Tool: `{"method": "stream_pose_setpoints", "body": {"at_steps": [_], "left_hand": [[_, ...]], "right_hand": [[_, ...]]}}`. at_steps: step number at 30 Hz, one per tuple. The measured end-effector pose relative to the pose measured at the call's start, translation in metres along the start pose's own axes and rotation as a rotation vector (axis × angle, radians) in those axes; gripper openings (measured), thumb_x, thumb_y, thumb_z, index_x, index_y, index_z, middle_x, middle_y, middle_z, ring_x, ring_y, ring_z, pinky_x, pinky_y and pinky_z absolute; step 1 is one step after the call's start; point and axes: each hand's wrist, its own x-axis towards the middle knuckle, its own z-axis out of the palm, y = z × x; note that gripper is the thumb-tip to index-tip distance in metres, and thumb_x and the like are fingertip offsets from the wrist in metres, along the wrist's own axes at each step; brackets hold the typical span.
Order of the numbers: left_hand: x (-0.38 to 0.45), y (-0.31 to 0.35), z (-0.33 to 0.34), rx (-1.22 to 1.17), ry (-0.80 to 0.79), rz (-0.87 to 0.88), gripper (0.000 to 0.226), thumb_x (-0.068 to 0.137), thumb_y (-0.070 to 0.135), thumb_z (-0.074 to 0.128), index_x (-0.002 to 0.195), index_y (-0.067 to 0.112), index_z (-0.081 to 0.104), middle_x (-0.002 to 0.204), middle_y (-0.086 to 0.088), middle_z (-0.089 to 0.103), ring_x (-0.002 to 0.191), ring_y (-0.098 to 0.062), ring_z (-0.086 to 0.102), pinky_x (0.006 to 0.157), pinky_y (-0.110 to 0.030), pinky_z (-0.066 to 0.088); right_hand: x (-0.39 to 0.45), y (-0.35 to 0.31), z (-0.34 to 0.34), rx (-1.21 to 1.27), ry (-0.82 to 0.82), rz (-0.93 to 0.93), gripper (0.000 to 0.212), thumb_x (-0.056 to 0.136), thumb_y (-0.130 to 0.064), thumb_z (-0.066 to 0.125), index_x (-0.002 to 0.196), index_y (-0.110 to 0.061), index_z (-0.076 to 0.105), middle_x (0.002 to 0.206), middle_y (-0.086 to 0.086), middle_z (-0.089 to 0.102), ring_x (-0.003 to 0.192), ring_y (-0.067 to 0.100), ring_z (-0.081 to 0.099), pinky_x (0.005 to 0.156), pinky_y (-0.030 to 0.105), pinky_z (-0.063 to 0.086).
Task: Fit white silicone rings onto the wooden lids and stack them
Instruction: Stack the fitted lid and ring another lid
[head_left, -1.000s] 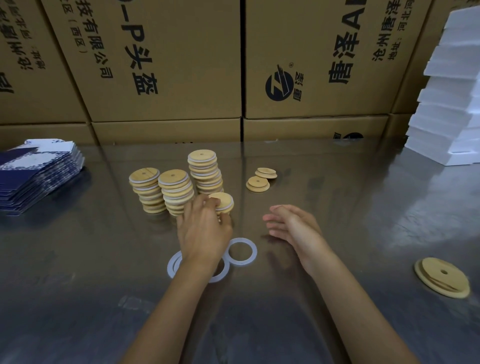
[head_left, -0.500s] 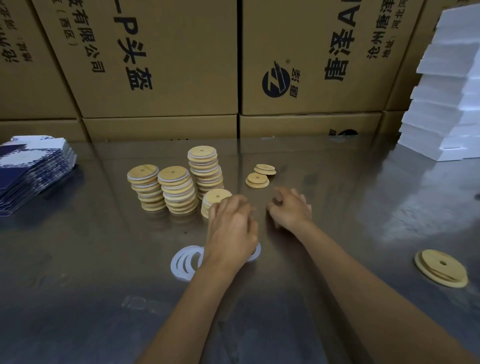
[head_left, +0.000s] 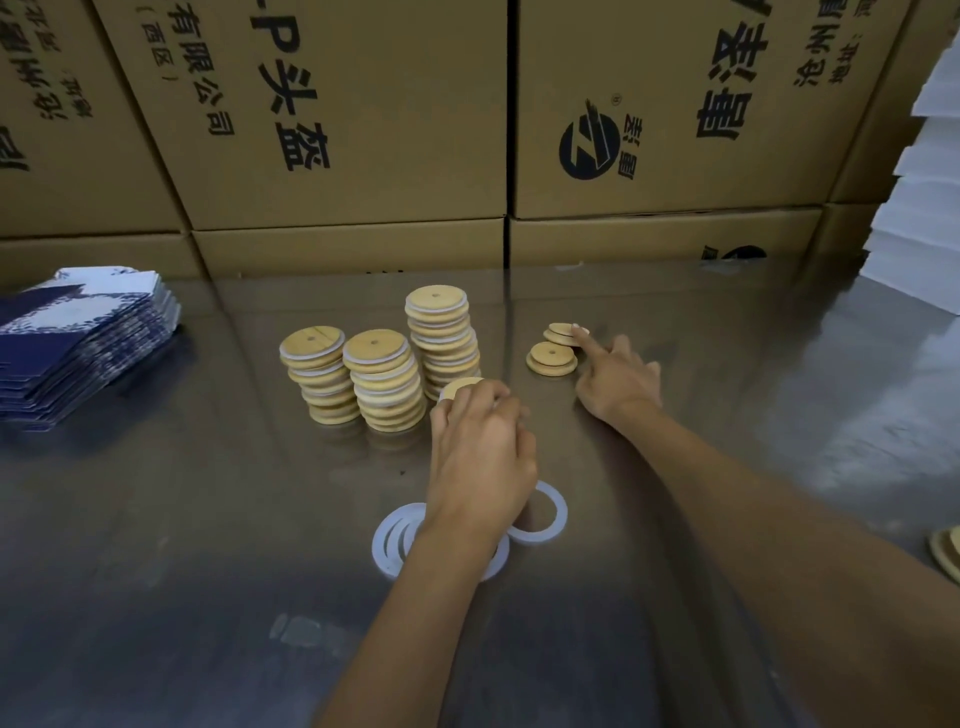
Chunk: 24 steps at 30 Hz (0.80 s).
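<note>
Centrally, three stacks of ringed lids stand side by side on the steel table, the back right one tallest; white bands show between the wood, so these read as finished work, parked within easy reach but behind the working spot. Left hand sits just in front of the tall stack, fingers curled around a fourth, short stack, likely steadying or squaring it after a placement; whether the top lid there is gripped or only pressed cannot be told, since the knuckles hide it. Loose rings lie flat on the table under and beside the left wrist, one more ring just to their right, a supply kept close so a ring can be taken without reaching. Right hand stretches forward, index finger extended and touching the edge of the far bare lid, other fingers loosely curled and holding nothing; a second bare lid lies just in front of it. Judgement: the right hand is going for the next lid to be ringed while the left finishes stacking. One more lid shows at the right frame edge, well apart. Blue cartons lie stacked far left, cardboard boxes wall the back, white foam at right.
</note>
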Motion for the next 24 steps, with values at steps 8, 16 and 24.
{"method": "stream_pose_setpoints", "body": {"at_steps": [8, 16, 24], "left_hand": [[-0.001, -0.002, 0.002, 0.011, 0.004, 0.015, 0.026, 0.090, 0.017, 0.050, 0.107, 0.017, 0.069, 0.124, 0.002, 0.054, 0.118, -0.014, 0.043, 0.104, -0.033, 0.026], [-0.003, -0.002, 0.001, 0.017, -0.003, 0.033, 0.022, 0.089, 0.016, 0.051, 0.103, 0.016, 0.069, 0.127, 0.001, 0.054, 0.122, -0.014, 0.042, 0.106, -0.034, 0.027], [-0.009, 0.001, -0.005, 0.005, -0.013, 0.038, 0.024, 0.091, 0.014, 0.051, 0.107, 0.011, 0.069, 0.131, -0.003, 0.055, 0.128, -0.017, 0.042, 0.107, -0.032, 0.024]], "right_hand": [[-0.003, 0.001, 0.003, 0.075, 0.105, 0.015, 0.041, 0.094, -0.024, 0.046, 0.134, -0.020, 0.047, 0.127, 0.013, 0.045, 0.119, 0.033, 0.047, 0.096, 0.043, 0.033], [-0.026, -0.002, -0.006, 0.189, 0.105, -0.079, 0.016, 0.097, -0.020, 0.046, 0.110, -0.010, 0.046, 0.117, 0.015, 0.062, 0.110, 0.037, 0.057, 0.088, 0.042, 0.037], [-0.071, 0.007, -0.013, 0.424, 0.145, -0.048, 0.018, 0.095, -0.021, 0.057, 0.093, -0.016, 0.040, 0.108, 0.011, 0.052, 0.101, 0.033, 0.053, 0.079, 0.034, 0.039]]}}
